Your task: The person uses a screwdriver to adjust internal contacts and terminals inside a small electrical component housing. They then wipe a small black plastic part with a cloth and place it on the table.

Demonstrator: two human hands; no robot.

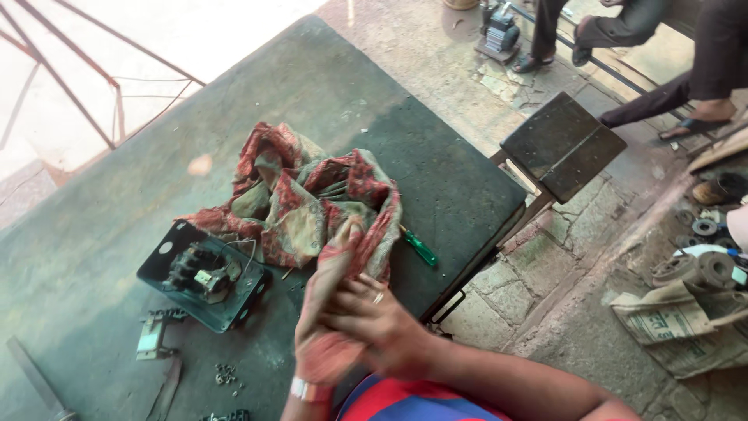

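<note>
Above clasped hands (351, 320): red cloth (312, 195), touching left.

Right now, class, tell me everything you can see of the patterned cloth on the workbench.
The cloth is a thin woven fabric, red with faded olive-tan patches, looking worn. It lies crumpled in a loose heap near the middle of the dark workbench. Its near end is drawn up and wrapped around the left hand, which the right hand presses against. One edge lies against the black electrical unit; a green-handled screwdriver pokes out from beneath its right side.
</note>
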